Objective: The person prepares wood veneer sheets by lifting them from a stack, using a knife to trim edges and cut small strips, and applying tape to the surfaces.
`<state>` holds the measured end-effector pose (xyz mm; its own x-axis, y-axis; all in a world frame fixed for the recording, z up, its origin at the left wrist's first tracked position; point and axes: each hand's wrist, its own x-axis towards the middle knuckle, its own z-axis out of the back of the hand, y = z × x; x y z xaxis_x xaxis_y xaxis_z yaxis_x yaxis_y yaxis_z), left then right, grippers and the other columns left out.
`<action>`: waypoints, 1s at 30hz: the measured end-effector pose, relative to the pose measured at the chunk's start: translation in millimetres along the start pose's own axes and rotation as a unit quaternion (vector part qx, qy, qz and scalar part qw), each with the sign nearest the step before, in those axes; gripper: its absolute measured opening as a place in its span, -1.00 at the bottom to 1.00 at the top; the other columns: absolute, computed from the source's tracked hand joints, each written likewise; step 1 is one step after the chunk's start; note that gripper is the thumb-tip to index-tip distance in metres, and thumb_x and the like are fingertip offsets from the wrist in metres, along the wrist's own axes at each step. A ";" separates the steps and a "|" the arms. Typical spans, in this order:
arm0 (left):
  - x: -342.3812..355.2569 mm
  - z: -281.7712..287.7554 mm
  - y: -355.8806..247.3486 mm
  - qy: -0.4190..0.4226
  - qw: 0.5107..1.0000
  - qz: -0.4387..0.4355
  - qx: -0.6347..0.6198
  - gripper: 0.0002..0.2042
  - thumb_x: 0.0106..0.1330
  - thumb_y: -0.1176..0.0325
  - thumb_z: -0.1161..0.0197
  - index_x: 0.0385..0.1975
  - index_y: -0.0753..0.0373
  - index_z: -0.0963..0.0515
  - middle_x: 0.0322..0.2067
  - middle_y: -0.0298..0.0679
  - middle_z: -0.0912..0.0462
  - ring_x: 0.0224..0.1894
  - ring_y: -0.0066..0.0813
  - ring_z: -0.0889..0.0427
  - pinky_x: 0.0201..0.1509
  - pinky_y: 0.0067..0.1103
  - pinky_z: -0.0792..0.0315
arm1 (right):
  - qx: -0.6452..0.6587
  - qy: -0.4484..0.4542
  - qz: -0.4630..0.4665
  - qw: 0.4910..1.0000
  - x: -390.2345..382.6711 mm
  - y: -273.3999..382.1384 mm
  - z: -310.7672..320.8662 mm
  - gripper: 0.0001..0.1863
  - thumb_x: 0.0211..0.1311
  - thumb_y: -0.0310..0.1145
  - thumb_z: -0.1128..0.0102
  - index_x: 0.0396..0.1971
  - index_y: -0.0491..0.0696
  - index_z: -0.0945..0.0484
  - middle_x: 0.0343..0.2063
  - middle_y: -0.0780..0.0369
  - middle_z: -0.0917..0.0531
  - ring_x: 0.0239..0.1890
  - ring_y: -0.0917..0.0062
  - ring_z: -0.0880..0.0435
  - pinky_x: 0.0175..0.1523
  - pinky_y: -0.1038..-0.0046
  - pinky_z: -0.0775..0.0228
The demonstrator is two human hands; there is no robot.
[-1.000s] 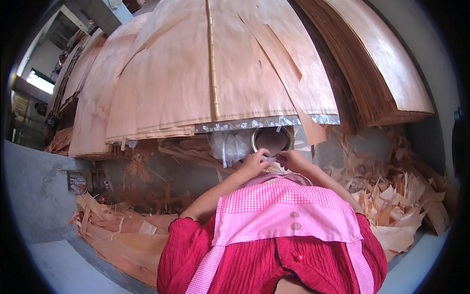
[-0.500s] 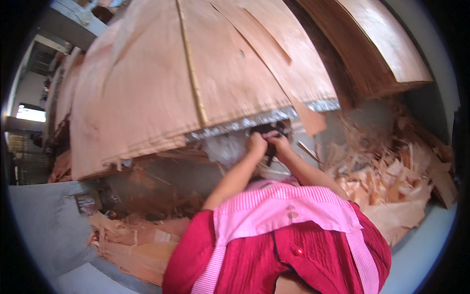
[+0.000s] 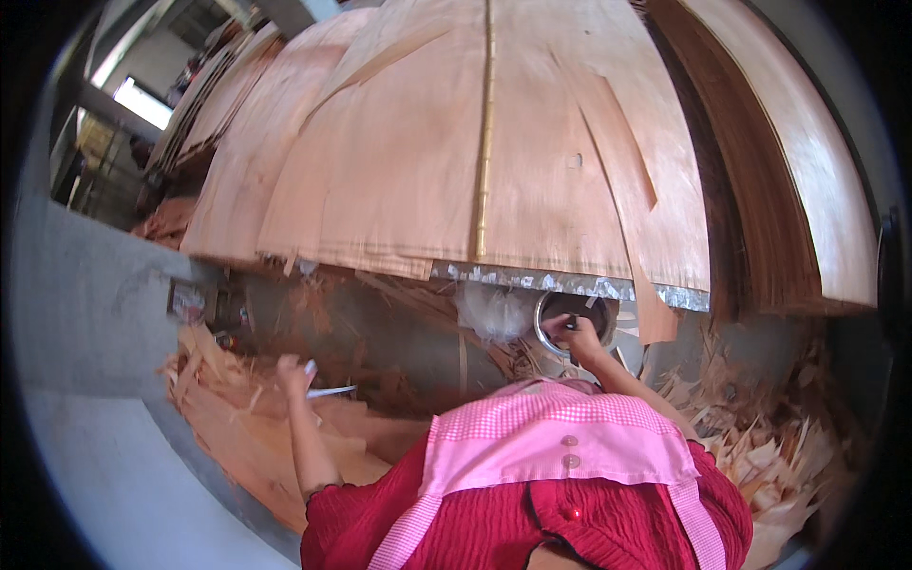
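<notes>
My left hand (image 3: 294,377) is out to the left over veneer scraps, closed on a thin white strip (image 3: 332,390); whether it is paper or a blade I cannot tell. My right hand (image 3: 584,344) is at a round metal bowl (image 3: 541,313) under the front edge of the veneer stack, its fingers closed on a small dark object (image 3: 572,324) that is too small to name. Beside the bowl lies a crumpled clear plastic bag (image 3: 494,309). A long thin yellow stick (image 3: 485,142) lies across the pale veneer sheets (image 3: 380,180) above.
A darker veneer stack (image 3: 760,171) stands on the right. A grey concrete ledge (image 3: 104,323) bounds the left side. Veneer scraps (image 3: 760,446) are heaped below on both sides. A small box of odds and ends (image 3: 185,299) sits by the ledge.
My hands were together at the bowl. My left hand has moved away to the left with the white strip; my right stays at the bowl. The view has shifted.
</notes>
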<state>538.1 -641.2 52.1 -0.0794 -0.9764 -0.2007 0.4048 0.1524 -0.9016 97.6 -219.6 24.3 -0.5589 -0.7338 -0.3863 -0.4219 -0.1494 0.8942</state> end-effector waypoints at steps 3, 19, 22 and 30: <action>-137.5 -178.5 -145.5 0.255 0.966 -0.013 0.039 -0.91 0.07 0.57 -0.05 -0.42 0.32 -0.45 -0.55 -0.20 -0.51 -0.59 -0.48 -0.55 -0.56 -0.63 -0.47 | -0.173 0.173 0.108 0.963 4.0 61.6 -40.4 -0.62 0.08 -0.58 -0.03 -0.04 -0.05 -0.41 -0.13 0.22 -0.51 -0.09 0.55 -0.46 0.00 0.56 -0.29; 262.6 -403.9 -214.0 0.180 0.788 -0.368 0.460 -0.45 0.03 0.17 -0.22 0.06 0.17 -0.28 0.15 -0.16 -0.17 0.19 -0.15 -0.11 0.20 -0.36 -0.12 | 0.349 -0.164 -0.056 0.921 186.7 56.0 -31.6 -0.89 0.18 -0.31 0.02 -0.35 0.00 -0.40 -0.60 0.36 -0.45 -0.62 0.63 -0.41 -0.54 0.61 -0.30; 353.4 -460.7 -253.7 0.142 0.754 -0.426 0.480 -0.46 0.08 0.11 -0.16 0.10 0.05 -0.26 0.26 -0.20 0.10 0.30 -0.13 0.19 0.25 -0.16 0.07 | 0.347 -0.240 -0.071 0.904 184.1 49.3 -30.4 -0.91 0.18 -0.33 0.07 -0.40 0.01 -0.40 -0.61 0.35 -0.45 -0.62 0.57 -0.42 -0.55 0.58 -0.28; 480.6 -564.2 -324.9 0.166 0.753 -0.396 0.498 -0.48 0.18 -0.10 0.10 0.17 -0.21 -0.13 0.29 -0.26 0.33 0.32 -0.14 0.42 0.24 -0.04 0.27 | 0.259 -0.368 -0.154 0.880 191.4 87.0 -64.0 -0.88 0.10 -0.35 0.03 -0.43 -0.06 -0.45 -0.63 0.33 -0.51 -0.68 0.61 -0.46 -0.62 0.63 -0.31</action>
<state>-145.5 -1073.8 32.4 -0.8121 -0.5833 0.0156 0.5801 -0.8099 -0.0866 -0.5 -415.5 42.6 -0.5914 -0.0557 -0.8044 -0.7966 0.1947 0.5722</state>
